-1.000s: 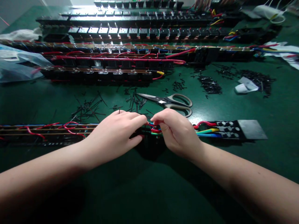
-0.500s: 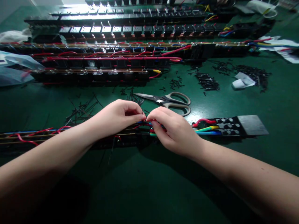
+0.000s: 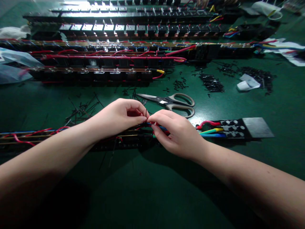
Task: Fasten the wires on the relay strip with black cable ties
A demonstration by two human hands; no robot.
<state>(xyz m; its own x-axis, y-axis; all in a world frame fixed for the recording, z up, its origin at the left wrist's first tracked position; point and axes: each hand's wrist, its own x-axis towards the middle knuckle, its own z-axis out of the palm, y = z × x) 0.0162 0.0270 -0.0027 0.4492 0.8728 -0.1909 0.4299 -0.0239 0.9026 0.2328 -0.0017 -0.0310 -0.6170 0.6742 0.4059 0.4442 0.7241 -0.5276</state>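
My left hand (image 3: pixel 128 111) is closed in a pinch over the long wired strip (image 3: pixel 128 136), with the tip of a thin black cable tie (image 3: pixel 146 112) standing up at its fingertips. Fingertips almost touching it, my right hand (image 3: pixel 175 130) is also pinched closed, over the bundled wires; what lies between its fingers is hidden. To the right of that hand, a red wire (image 3: pixel 208 123), a yellow-green wire (image 3: pixel 211 131) and a blue wire (image 3: pixel 214 135) run to a black terminal block (image 3: pixel 232 128) with a flat metal end plate (image 3: pixel 257 127).
Grey-handled scissors (image 3: pixel 164 101) lie just behind my hands. Loose black cable ties (image 3: pixel 83 109) are scattered at the left, with a bundle of them (image 3: pixel 211 83) and cut pieces at the right. Several similar wired strips (image 3: pixel 100 74) fill the back of the green table (image 3: pixel 147 194).
Both hands stay over the same spot on the wires. My right fingertips have shifted slightly left and closer to the left ones; the left hand has risen slightly.
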